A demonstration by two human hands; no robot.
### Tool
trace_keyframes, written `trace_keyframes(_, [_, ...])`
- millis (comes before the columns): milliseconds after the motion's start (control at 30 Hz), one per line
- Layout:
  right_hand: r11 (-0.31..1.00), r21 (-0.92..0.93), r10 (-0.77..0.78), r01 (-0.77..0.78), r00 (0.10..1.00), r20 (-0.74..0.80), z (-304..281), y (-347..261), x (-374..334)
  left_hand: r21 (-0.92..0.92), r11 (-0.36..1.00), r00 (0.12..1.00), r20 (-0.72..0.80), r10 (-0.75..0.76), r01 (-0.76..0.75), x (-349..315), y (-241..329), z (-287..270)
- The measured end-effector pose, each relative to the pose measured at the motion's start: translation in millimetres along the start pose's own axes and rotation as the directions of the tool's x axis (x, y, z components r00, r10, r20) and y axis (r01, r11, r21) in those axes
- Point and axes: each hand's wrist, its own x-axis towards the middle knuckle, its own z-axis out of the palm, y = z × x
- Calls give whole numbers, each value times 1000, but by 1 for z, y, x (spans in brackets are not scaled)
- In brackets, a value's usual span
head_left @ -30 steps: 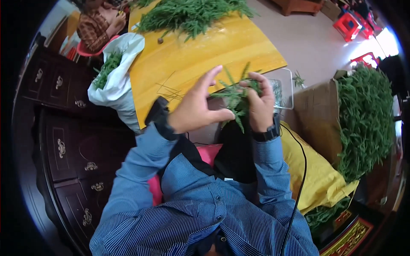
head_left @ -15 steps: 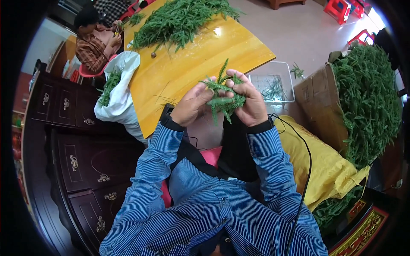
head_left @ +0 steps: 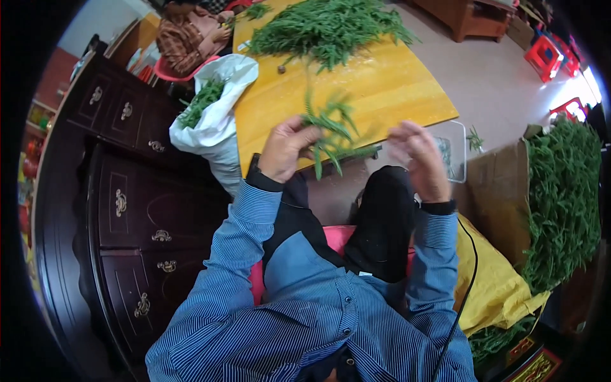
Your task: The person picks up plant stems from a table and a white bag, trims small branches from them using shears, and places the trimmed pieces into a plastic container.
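Note:
My left hand (head_left: pixel 287 149) pinches a green artificial pine sprig (head_left: pixel 332 124) between thumb and fingers. The sprig fans out to the right of that hand, over the near edge of the yellow table (head_left: pixel 394 89), and its tips are blurred. Apart from the sprig, my right hand (head_left: pixel 421 162) is raised near the table's right corner. Motion smears its fingers, so I cannot make out whether anything is between them. On the far part of the table lies a big heap of similar green sprigs (head_left: pixel 324 28).
At the left, a white sack (head_left: pixel 238 79) holding greenery stands before dark drawers (head_left: pixel 159 197). A co-worker (head_left: pixel 184 41) sits beyond. To the right are a clear plastic bin (head_left: pixel 459 146), a cardboard box (head_left: pixel 496 191) full of greenery and a yellow sack (head_left: pixel 496 286). A cable runs by my right arm.
My hands, together at the sprig before, have parted. The right hand has moved away to the right, while the left keeps the sprig. The whole view has shifted, moving the table rightward.

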Motion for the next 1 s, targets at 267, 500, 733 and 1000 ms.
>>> trace_keyframes(267, [934, 326, 207, 145, 521, -828, -265, 57, 14, 953, 299, 713, -243, 658, 49, 5, 2, -110])
trace_keyframes(500, [772, 562, 632, -298, 256, -732, -331, 169, 4, 983, -62, 861, -118, 495, 170, 26, -35, -105])
trace_keyframes(733, [680, 631, 720, -373, 504, -478, -450, 222, -13, 992, -46, 886, -83, 457, 116, 48, -43, -74])
trace_keyframes(1000, [799, 359, 515, -482, 241, -822, -392, 233, 14, 985, 170, 885, -98, 456, 21, 47, -29, -40])
